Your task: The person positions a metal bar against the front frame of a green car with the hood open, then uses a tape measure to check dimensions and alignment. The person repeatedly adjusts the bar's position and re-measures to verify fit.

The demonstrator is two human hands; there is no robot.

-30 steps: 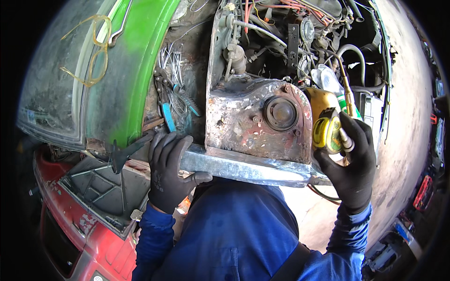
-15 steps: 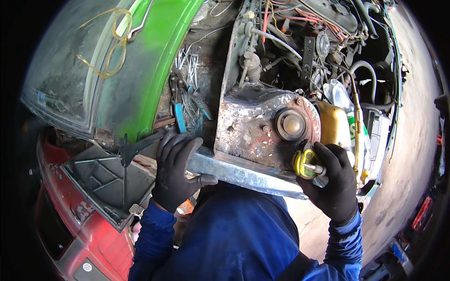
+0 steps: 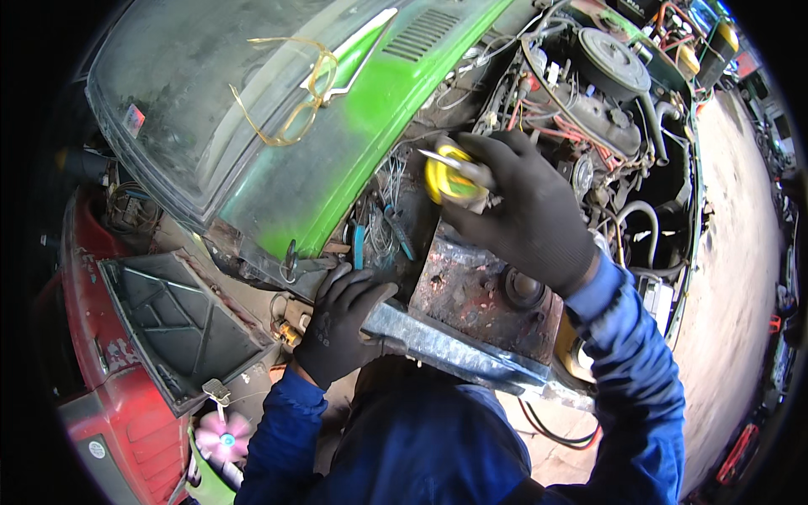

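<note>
My left hand (image 3: 347,324), in a black glove, grips the left end of a shiny sheet-metal strip (image 3: 446,338), fingers over its top and thumb by its near edge. The strip lies along the near edge of the engine bay. Raised above the bay, my right hand (image 3: 530,210), also gloved, is closed around a yellow tape measure (image 3: 446,178). A thin, pale, pointed tool (image 3: 459,167) sticks out across the tape measure in the same hand; its kind is unclear. Below that hand is a worn metal housing with a round mount (image 3: 523,288), partly hidden by my forearm.
Pliers with blue handles (image 3: 358,246) and loose wires (image 3: 391,189) lie in the bay's left side. Yellow-framed glasses (image 3: 316,93) rest near the windshield. A round air cleaner (image 3: 613,63) sits on the engine. A red vehicle (image 3: 126,412) and a dark ribbed panel (image 3: 181,320) stand at left.
My right hand has lifted from the strip's right end, moving up and left over the bay with the tape measure. My left hand stays on the strip's left end. The head view has shifted.
</note>
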